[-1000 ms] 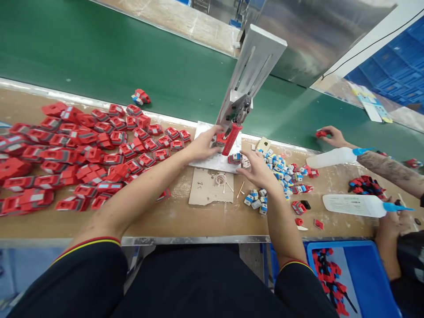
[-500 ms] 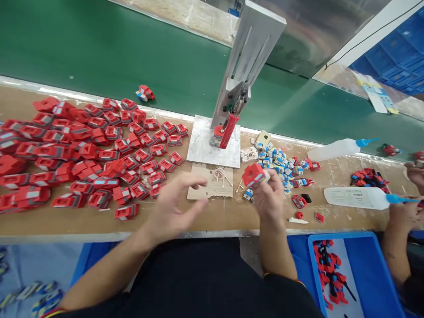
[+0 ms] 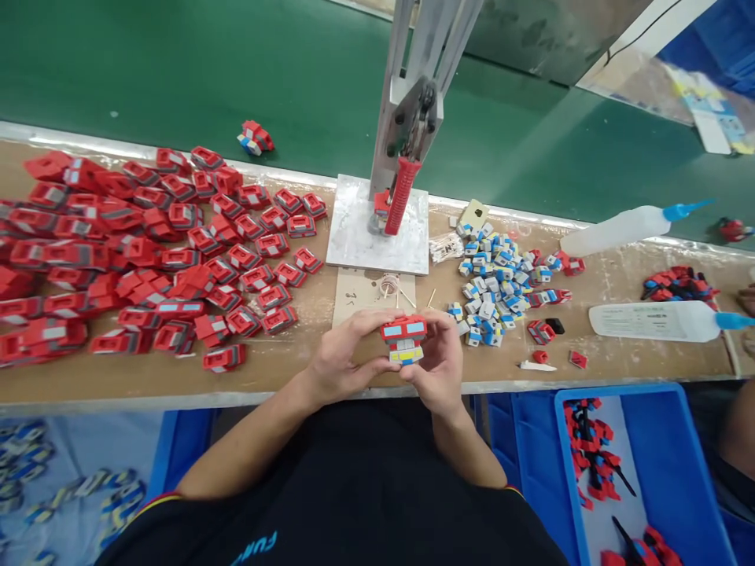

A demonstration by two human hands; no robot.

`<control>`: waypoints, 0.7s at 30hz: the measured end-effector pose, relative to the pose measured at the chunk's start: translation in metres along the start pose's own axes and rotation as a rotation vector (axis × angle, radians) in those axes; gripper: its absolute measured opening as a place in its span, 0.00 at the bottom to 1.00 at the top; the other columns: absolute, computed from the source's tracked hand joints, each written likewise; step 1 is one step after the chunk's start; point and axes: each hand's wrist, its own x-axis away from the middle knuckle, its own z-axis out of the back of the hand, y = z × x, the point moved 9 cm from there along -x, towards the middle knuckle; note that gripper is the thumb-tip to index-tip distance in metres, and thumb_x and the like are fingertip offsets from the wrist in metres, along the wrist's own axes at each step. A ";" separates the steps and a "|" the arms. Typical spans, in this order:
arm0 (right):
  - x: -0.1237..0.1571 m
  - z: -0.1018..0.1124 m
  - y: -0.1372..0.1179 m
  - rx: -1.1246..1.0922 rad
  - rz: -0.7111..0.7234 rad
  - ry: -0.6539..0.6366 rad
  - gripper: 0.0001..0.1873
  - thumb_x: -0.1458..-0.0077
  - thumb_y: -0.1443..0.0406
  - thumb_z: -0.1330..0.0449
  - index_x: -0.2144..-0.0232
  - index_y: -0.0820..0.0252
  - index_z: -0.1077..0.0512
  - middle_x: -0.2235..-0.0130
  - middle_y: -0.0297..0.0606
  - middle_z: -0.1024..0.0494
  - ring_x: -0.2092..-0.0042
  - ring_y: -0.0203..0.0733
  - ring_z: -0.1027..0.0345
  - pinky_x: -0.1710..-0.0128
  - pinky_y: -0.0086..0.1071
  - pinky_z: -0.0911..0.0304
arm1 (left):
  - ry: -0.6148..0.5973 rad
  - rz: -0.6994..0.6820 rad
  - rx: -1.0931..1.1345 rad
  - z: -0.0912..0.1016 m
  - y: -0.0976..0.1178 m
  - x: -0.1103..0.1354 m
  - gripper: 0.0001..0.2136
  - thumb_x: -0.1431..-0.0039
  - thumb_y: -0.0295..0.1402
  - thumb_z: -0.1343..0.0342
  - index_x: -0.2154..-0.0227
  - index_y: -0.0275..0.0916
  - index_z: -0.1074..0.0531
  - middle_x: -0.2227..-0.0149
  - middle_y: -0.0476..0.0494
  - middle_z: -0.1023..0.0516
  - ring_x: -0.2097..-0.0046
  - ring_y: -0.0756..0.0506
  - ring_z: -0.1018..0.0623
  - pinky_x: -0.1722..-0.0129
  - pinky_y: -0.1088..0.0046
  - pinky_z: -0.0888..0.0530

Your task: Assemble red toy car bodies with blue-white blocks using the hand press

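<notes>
Both my hands hold one small toy piece (image 3: 404, 338) between them near the table's front edge; it is red on top with light blue panels and a grey, yellow and blue part below. My left hand (image 3: 342, 354) grips its left side with curled fingers. My right hand (image 3: 437, 360) pinches its right side. Behind them stands a hand press (image 3: 406, 102) with a red handle (image 3: 401, 196) on a grey base plate (image 3: 359, 236). A small cardboard piece (image 3: 357, 295) with bits on it lies just beyond my hands.
A large heap of red toy pieces (image 3: 135, 251) covers the table's left. A pile of small blue-and-white parts (image 3: 495, 283) lies right of the press. Two white squeeze bottles (image 3: 625, 229) (image 3: 661, 322) lie at right. A blue bin (image 3: 678, 440) sits below. The green conveyor belt (image 3: 177, 79) carries one toy (image 3: 255, 137).
My hands left the press and came back toward me. The right hand carried a red piece from the press side, and both hands have closed on it at the table's edge.
</notes>
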 end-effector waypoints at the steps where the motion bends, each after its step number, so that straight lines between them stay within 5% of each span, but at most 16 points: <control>1: -0.002 -0.001 -0.007 0.053 0.069 -0.034 0.40 0.52 0.42 0.22 0.41 0.45 0.26 0.43 0.42 0.20 0.47 0.48 0.20 0.53 0.38 0.19 | -0.018 -0.012 0.007 -0.001 0.002 0.000 0.26 0.29 0.43 0.36 0.35 0.37 0.32 0.45 0.29 0.16 0.41 0.39 0.15 0.41 0.62 0.16; 3: -0.003 -0.009 -0.019 0.111 0.168 -0.154 0.44 0.48 0.42 0.25 0.33 0.42 0.30 0.35 0.44 0.23 0.38 0.53 0.23 0.43 0.44 0.20 | -0.048 -0.032 0.004 -0.002 0.007 0.000 0.26 0.28 0.45 0.37 0.35 0.37 0.31 0.47 0.30 0.15 0.44 0.39 0.14 0.44 0.64 0.15; 6: -0.002 -0.019 -0.032 0.104 0.266 -0.282 0.38 0.44 0.45 0.26 0.34 0.42 0.28 0.40 0.42 0.18 0.37 0.53 0.22 0.34 0.47 0.25 | -0.041 -0.067 -0.015 0.000 0.014 -0.001 0.27 0.29 0.47 0.37 0.34 0.38 0.31 0.50 0.33 0.14 0.48 0.39 0.12 0.50 0.64 0.13; 21: 0.002 -0.024 -0.035 -0.004 0.254 -0.235 0.34 0.44 0.47 0.26 0.39 0.44 0.24 0.46 0.40 0.13 0.42 0.51 0.17 0.39 0.46 0.22 | 0.051 -0.119 -0.016 0.007 0.026 0.002 0.23 0.27 0.44 0.39 0.37 0.35 0.27 0.55 0.33 0.14 0.54 0.38 0.12 0.57 0.61 0.13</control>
